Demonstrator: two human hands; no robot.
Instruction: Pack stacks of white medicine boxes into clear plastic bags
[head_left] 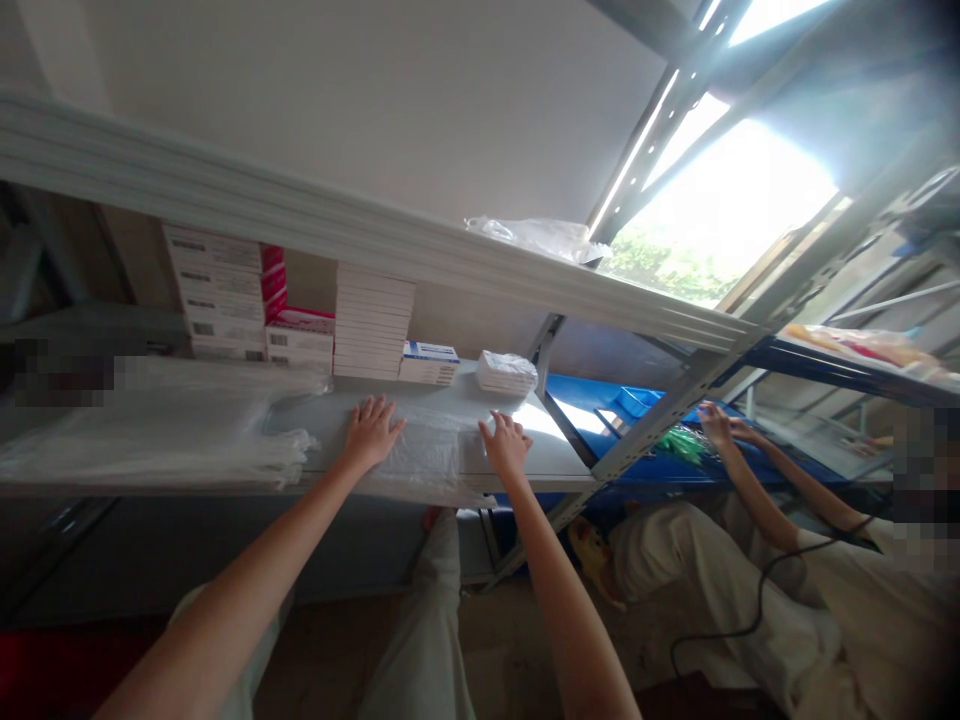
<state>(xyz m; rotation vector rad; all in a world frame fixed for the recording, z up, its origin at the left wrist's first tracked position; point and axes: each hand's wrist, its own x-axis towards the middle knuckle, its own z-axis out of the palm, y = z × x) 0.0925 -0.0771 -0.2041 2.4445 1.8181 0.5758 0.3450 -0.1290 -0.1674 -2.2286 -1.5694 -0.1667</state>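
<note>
A clear plastic bag [424,452] lies flat on the grey shelf [551,455], its front part hanging over the edge. My left hand [373,432] rests on the bag's left side, fingers spread. At its right side my right hand [508,445] lies with the fingers apart, touching the shelf or the bag's edge; I cannot tell which. Neither hand grips anything. Behind them stand a small stack of white boxes in clear wrap [507,373] and a white and blue box [429,363]. To the left lies a pile of clear plastic bags [150,420].
Tall stacks of white boxes [371,320] and pink-and-white boxes [221,290] stand at the back left. An upper shelf edge [360,235] runs overhead. A metal post [652,430] rises at the right. Beyond it a seated person [757,510] handles green items [684,443].
</note>
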